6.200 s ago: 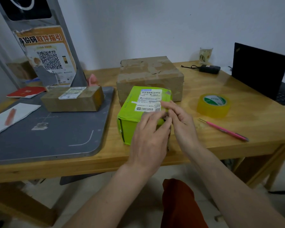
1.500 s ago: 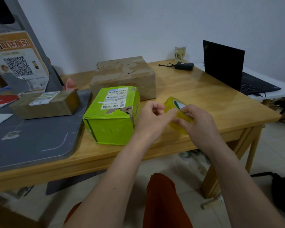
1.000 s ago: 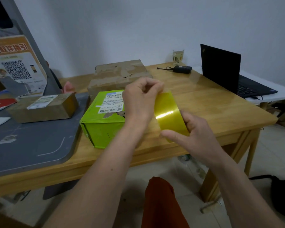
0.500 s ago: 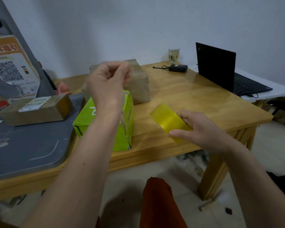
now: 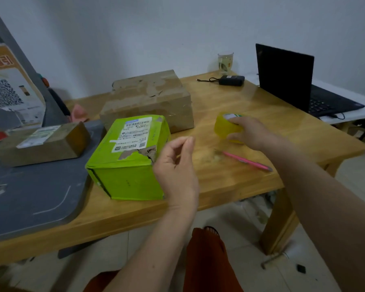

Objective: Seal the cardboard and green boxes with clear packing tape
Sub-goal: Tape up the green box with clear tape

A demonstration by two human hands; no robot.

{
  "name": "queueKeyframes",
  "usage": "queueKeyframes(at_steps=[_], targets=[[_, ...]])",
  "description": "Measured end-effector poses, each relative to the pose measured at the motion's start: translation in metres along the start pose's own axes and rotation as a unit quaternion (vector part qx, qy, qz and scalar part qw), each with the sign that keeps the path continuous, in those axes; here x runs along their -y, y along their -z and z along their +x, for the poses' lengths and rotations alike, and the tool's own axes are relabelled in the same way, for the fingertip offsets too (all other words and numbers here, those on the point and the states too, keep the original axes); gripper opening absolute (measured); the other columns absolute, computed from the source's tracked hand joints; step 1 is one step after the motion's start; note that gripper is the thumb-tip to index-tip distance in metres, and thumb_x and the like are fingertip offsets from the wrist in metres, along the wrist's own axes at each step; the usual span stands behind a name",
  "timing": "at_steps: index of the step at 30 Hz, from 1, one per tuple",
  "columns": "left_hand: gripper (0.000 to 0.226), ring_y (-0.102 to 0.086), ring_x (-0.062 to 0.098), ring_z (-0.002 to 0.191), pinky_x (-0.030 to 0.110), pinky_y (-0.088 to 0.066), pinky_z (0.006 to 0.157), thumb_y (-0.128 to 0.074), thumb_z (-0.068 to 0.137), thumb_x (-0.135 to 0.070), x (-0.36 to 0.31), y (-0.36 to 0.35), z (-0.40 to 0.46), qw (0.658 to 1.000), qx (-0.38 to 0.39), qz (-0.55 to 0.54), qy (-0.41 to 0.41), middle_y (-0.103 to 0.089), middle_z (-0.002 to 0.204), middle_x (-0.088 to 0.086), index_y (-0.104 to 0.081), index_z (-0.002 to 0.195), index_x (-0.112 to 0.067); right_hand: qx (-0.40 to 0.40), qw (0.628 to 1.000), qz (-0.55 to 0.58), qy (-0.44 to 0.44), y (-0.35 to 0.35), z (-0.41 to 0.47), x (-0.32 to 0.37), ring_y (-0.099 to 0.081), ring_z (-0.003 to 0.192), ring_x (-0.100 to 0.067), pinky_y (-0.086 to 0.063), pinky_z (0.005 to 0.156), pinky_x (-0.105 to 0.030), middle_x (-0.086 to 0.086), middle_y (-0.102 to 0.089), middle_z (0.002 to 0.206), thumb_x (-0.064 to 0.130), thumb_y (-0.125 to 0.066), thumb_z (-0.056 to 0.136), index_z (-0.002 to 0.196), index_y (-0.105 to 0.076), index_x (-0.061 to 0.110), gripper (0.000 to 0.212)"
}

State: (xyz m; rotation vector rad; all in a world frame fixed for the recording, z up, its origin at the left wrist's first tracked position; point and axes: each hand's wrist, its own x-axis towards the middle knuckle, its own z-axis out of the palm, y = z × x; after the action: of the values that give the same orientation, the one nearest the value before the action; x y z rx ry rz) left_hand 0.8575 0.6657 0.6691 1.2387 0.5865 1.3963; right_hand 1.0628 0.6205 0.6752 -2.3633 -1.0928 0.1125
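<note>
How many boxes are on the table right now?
3: a green box at the front, a large cardboard box behind it, a small cardboard box on the grey mat, left.

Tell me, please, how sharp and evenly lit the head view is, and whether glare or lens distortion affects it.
In the head view the light is dim and soft; glare sheens the wooden table near the laptop; the left hand and the right hand on the tape roll are slightly motion-blurred; wide-angle distortion bends the frame's edges.
</note>
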Motion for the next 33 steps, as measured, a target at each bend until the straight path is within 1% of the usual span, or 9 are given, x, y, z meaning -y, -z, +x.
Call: queueKeyframes(at_steps=[3,9,11,14,17,21,26,29,33], targets=[[0.019,-0.063,0.003,0.086,0.015,-0.047,0.079,-0.062,0.092,-0.001,0.017,-0.003,0.001,0.999,0.005,0.042,0.014,-0.068,0.091,-0.005,-0.066,0.094,-0.02,0.011,0.999,-0.048,0.001,-0.016,0.013,-0.004,-0.034,0.138,-0.031,-0.032,0.11,-0.04,-0.012,-0.04,0.15,0.025,-0.065,0.091,0.146,-0.041,0.016,0.06],[0.017,-0.056,0.002,0.093,0.003,-0.039,0.077,-0.057,0.094,-0.001,0.041,-0.003,-0.005,0.994,-0.024,0.096,0.051,-0.06,0.1,-0.006,-0.057,0.107,-0.012,-0.017,0.995,-0.099,0.02,-0.038,0.022,0.005,-0.035,0.131,-0.031,-0.024,0.109,-0.036,-0.014,-0.048,0.139,0.02,-0.063,0.092,0.14,-0.049,0.013,0.05],[0.017,-0.056,0.005,0.095,0.003,-0.039,0.077,-0.056,0.094,0.0,0.047,0.0,-0.005,0.993,-0.025,0.096,0.059,-0.059,0.102,-0.004,-0.056,0.107,-0.012,-0.078,0.994,-0.066,0.036,-0.038,0.01,0.007,-0.038,0.127,-0.031,-0.031,0.103,-0.037,-0.016,-0.049,0.133,0.012,-0.067,0.089,0.129,-0.056,0.007,0.042],[0.017,-0.056,0.006,0.097,0.005,-0.041,0.079,-0.056,0.094,0.002,0.051,0.003,-0.005,0.994,-0.023,0.086,0.068,-0.06,0.103,-0.002,-0.057,0.107,-0.01,-0.183,0.976,-0.106,0.052,-0.036,-0.031,0.01,-0.05,0.109,-0.034,-0.041,0.078,-0.038,-0.016,-0.058,0.109,0.016,-0.072,0.084,0.103,-0.063,0.003,0.025],[0.018,-0.056,0.002,0.092,0.005,-0.041,0.078,-0.057,0.093,0.002,0.053,0.003,-0.004,0.993,-0.032,0.072,0.083,-0.06,0.098,-0.007,-0.057,0.103,-0.013,-0.084,0.981,-0.176,-0.009,-0.036,-0.06,0.008,-0.051,0.104,-0.031,-0.043,0.079,-0.038,-0.013,-0.058,0.104,0.036,-0.064,0.09,0.102,-0.064,0.006,0.032],[0.021,-0.057,-0.001,0.09,0.007,-0.044,0.08,-0.059,0.092,0.004,0.05,0.0,-0.003,0.993,-0.045,0.045,0.1,-0.06,0.096,-0.009,-0.057,0.098,-0.016,-0.01,0.991,-0.134,-0.014,-0.026,-0.068,0.0,-0.051,0.094,-0.028,-0.043,0.073,-0.037,-0.007,-0.05,0.096,0.018,-0.053,0.097,0.103,-0.065,0.007,0.018],[0.024,-0.059,0.005,0.097,0.023,-0.045,0.099,-0.059,0.09,0.006,0.045,-0.004,-0.001,0.992,-0.052,0.014,0.112,-0.063,0.101,-0.004,-0.06,0.099,-0.015,-0.057,0.987,-0.149,0.005,-0.009,-0.082,0.005,-0.051,0.063,-0.027,-0.042,0.056,-0.039,-0.008,-0.053,0.074,0.013,-0.04,0.101,0.101,-0.048,0.008,0.01],[0.027,-0.059,-0.008,0.093,0.027,-0.044,0.104,-0.059,0.089,0.008,0.045,-0.005,-0.005,0.991,-0.066,0.003,0.117,-0.064,0.104,-0.004,-0.062,0.102,-0.016,-0.093,0.989,-0.113,0.024,-0.013,-0.085,0.01,-0.045,0.053,-0.023,-0.033,0.046,-0.033,-0.002,-0.047,0.064,0.013,-0.04,0.1,0.113,-0.05,0.011,0.017],[0.034,-0.058,-0.014,0.097,0.019,-0.041,0.104,-0.059,0.088,0.01,0.042,-0.005,-0.009,0.991,-0.055,-0.006,0.118,-0.065,0.109,-0.007,-0.062,0.106,-0.019,-0.105,0.992,-0.068,0.017,-0.03,-0.078,0.02,-0.054,0.07,-0.027,-0.041,0.057,-0.035,-0.005,-0.057,0.083,0.011,-0.041,0.099,0.12,-0.054,0.011,0.025]])
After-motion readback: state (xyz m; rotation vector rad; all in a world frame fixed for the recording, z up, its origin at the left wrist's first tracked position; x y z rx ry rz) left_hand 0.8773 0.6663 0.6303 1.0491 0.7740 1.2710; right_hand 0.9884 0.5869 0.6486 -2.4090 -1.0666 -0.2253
